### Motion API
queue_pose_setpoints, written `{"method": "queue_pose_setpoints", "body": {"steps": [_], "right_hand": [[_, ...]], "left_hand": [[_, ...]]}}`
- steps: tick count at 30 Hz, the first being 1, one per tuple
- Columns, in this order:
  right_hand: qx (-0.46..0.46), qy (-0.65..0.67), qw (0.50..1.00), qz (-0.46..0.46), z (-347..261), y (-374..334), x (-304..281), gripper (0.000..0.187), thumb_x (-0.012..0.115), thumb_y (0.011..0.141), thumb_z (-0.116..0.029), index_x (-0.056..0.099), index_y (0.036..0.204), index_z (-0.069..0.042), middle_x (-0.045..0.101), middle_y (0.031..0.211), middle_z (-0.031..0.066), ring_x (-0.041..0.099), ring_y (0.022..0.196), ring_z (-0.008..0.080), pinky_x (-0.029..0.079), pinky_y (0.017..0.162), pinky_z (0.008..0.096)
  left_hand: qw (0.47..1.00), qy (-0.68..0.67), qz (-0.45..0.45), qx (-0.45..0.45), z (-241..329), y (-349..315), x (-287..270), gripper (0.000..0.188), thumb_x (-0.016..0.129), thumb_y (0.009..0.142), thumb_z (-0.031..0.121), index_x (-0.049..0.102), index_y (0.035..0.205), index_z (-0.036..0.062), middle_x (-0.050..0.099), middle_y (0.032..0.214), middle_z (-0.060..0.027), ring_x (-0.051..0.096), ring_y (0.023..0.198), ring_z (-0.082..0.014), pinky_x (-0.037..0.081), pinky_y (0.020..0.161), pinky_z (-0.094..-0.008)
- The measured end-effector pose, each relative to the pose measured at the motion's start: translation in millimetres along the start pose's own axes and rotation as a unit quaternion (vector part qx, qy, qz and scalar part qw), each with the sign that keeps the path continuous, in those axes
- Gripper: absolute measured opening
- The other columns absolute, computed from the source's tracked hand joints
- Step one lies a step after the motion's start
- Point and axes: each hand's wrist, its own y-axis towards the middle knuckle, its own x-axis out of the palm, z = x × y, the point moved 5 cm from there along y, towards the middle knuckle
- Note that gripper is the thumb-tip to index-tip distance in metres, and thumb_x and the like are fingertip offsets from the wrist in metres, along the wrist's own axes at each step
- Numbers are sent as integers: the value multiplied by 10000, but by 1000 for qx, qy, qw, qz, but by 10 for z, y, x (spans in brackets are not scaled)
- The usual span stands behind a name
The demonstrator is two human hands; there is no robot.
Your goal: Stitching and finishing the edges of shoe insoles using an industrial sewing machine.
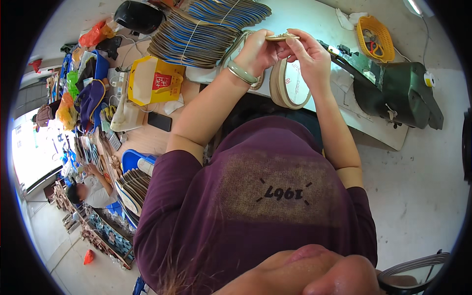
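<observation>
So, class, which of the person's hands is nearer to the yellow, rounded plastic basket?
Right: the right hand is left of the basket, apart from it; the left hand is farther left, on the right hand's far side.

at the top centre of the frame, the left hand (258, 51) and the right hand (313, 58) hold a thin tan piece (280, 37), seen edge-on. just below them sits a stack of rounded pieces (297, 87) at the edge of the pale table (307, 17). a tied blue-and-tan bundle (196, 37) lies upper left of centre, a dark green machine (400, 96) and a yellow basket (363, 35) upper right, a black phone (160, 121) left of centre.
</observation>
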Motion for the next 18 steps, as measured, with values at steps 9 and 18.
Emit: {"method": "queue_pose_setpoints", "body": {"steps": [9, 18], "right_hand": [[23, 50, 998, -38, -7, 31, 60, 300, 534, 988, -182, 628, 1182, 25, 710, 943, 141, 698, 776, 163, 545, 676, 248], [50, 209, 976, -37, -155, 186, 64, 300, 507, 1000, -179, 593, 1178, 47, 696, 1021, 185, 708, 834, 207, 556, 671, 248]], "left_hand": [[999, -25, -29, 28, 60, -114, 69, 281, 468, 923, 225, 648, 971, 14, 645, 927, -77, 614, 837, -192, 512, 787, -347], [889, 247, 266, 280, 440, -216, 115, 433, 455, 977, 328, 564, 1167, -45, 594, 1159, -165, 538, 1138, -267, 423, 963, -368]]}}
